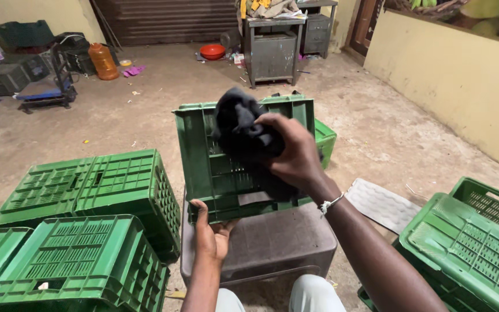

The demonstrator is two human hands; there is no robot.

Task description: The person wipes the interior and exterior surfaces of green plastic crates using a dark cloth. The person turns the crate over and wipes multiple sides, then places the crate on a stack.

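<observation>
Head view: right hand clutching a dark rag against the tipped green crate, left hand gripping its lower rim on the brown stool's near edge — press too hard and it could slide off.

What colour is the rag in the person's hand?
The rag in the right hand is dark grey, nearly black; the head view shows it.
</observation>
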